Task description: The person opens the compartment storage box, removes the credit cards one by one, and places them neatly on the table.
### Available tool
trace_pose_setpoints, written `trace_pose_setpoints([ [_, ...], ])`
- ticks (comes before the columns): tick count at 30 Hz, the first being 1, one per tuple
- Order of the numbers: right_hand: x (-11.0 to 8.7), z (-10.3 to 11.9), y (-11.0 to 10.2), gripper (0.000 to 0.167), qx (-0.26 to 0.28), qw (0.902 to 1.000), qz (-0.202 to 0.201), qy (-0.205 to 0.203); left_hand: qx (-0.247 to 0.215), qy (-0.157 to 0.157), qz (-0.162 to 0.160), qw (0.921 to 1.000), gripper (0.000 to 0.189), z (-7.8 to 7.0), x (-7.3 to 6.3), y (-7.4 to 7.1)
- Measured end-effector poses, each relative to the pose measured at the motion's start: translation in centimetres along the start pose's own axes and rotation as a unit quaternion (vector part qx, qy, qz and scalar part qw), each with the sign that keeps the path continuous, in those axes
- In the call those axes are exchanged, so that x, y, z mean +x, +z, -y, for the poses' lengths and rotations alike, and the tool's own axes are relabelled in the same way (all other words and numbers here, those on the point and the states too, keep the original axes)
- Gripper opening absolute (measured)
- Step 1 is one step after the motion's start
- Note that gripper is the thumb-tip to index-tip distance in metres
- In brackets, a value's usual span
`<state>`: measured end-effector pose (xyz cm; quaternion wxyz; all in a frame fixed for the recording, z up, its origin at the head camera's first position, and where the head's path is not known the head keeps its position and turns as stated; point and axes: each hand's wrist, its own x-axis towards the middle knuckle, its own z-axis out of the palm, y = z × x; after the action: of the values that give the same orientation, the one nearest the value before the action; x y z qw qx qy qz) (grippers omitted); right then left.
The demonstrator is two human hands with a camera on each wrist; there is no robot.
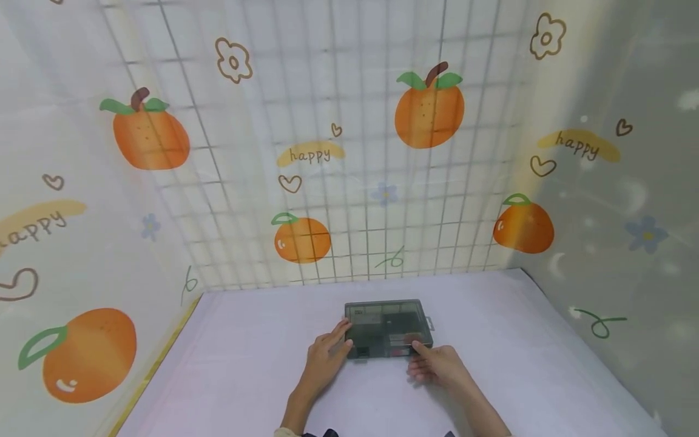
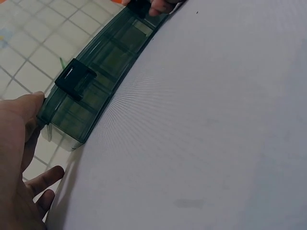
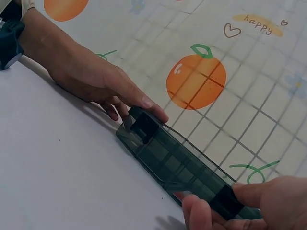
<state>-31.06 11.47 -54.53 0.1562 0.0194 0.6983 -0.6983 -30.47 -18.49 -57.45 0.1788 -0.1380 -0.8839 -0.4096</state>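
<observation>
A flat, see-through dark green storage box with inner dividers lies on the table, its lid down. On its front side are two dark latches, the left latch and the right latch. My left hand rests against the box's left side, thumb at the front left corner and fingers nearly straight along the edge. At the front right, my right hand pinches the box by the right latch, thumb on top and fingers curled below. Some small contents show dimly through the lid.
A white tabletop spreads around the box. Behind it stands a wire grid covered by a thin curtain printed with oranges and hearts, which also hangs along both sides. A handle loop sticks out from the box's right side.
</observation>
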Motion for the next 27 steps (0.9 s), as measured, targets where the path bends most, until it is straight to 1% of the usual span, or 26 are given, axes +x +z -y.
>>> trace_pose_setpoints([
  [2, 0.0, 0.0, 0.0, 0.050, 0.003, 1.0000, 0.001, -0.001, 0.001, -0.003, 0.000, 1.0000, 0.048, 0.0, 0.0, 0.0],
  [5, 0.1, -0.2, 0.1, 0.037, -0.014, 0.9996, -0.009, -0.022, -0.004, -0.008, 0.004, 1.0000, 0.049, -0.3, 0.0, -0.2],
  [8, 0.0, -0.4, 0.1, 0.024, -0.047, 0.9974, -0.023, -0.050, -0.001, -0.003, 0.005, 1.0000, 0.050, -0.6, 0.2, -0.3],
  [9, 0.0, -0.5, 0.1, 0.021, -0.065, 0.9957, -0.030, -0.059, 0.000, -0.003, 0.006, 1.0000, 0.050, -0.7, 0.2, -0.4],
  [12, -0.2, -0.5, 0.1, 0.020, -0.119, 0.9894, -0.043, -0.071, 0.007, -0.004, 0.007, 0.9999, 0.050, -0.7, 0.2, -0.3],
  [16, -0.6, -0.1, -0.2, 0.021, -0.197, 0.9750, -0.071, -0.074, 0.011, -0.004, 0.008, 0.9999, 0.050, -0.5, 0.2, 0.0],
  [18, -0.8, 0.1, -0.5, 0.023, -0.223, 0.9683, -0.087, -0.070, 0.012, -0.001, 0.009, 0.9999, 0.050, -0.5, 0.2, 0.1],
  [21, -1.2, 0.3, -0.8, 0.026, -0.249, 0.9616, -0.095, -0.068, 0.012, 0.004, 0.008, 0.9999, 0.050, -0.4, 0.1, 0.0],
  [22, -1.3, 0.3, -0.9, 0.028, -0.254, 0.9604, -0.093, -0.068, 0.009, 0.005, 0.008, 0.9999, 0.050, -0.4, 0.2, 0.0],
  [24, -1.4, 0.3, -0.7, 0.031, -0.252, 0.9616, -0.081, -0.073, 0.009, 0.007, 0.007, 0.9999, 0.050, -0.4, 0.2, -0.1],
  [27, -1.5, 0.2, -0.1, 0.037, -0.226, 0.9696, -0.049, -0.081, 0.013, 0.005, 0.006, 0.9999, 0.051, -0.3, 0.3, -0.3],
])
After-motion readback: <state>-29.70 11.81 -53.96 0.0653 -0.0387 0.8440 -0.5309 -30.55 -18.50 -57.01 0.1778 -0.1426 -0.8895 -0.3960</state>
